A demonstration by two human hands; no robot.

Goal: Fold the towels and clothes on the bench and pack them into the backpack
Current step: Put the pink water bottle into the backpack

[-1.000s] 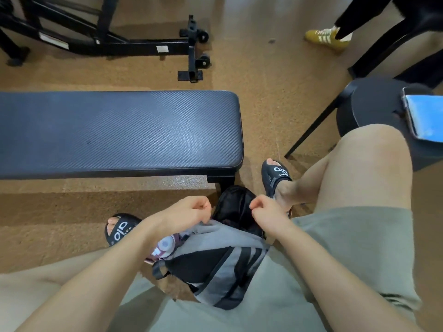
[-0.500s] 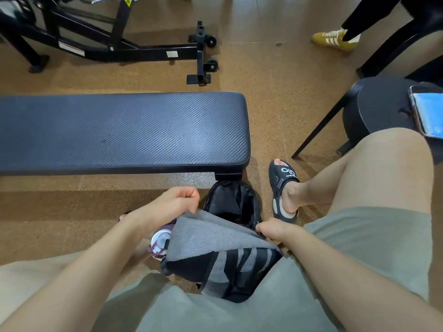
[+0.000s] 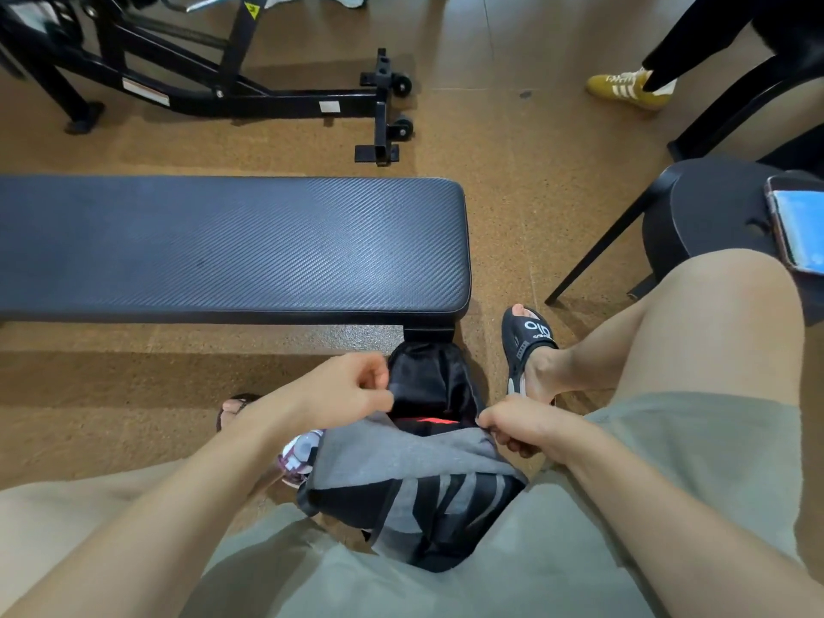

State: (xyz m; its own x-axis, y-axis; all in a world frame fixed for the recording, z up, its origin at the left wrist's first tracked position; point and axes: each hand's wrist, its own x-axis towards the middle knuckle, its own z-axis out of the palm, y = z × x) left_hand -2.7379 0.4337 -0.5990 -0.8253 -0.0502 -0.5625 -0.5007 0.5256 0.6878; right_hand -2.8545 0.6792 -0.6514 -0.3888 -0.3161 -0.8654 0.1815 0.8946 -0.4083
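A grey and black backpack (image 3: 401,475) stands on the floor between my knees with its top open. Its black lining (image 3: 428,381) shows, and something red (image 3: 428,423) lies inside. My left hand (image 3: 348,388) is curled at the left edge of the opening and pinches it. The right edge of the grey front panel is pinched by my right hand (image 3: 517,428). The padded black bench (image 3: 232,247) lies just beyond the backpack, and no towels or clothes show on it.
A pink and white bottle (image 3: 301,452) sits in the backpack's left side pocket. A black stool (image 3: 713,207) with a phone (image 3: 798,225) on it stands at the right. A black machine frame (image 3: 249,95) lies behind the bench. Another person's yellow shoe (image 3: 624,89) is at the far right.
My hands have pulled apart from the middle of the backpack's top to its two sides. The opening now gapes wider, and the red thing inside has come into sight.
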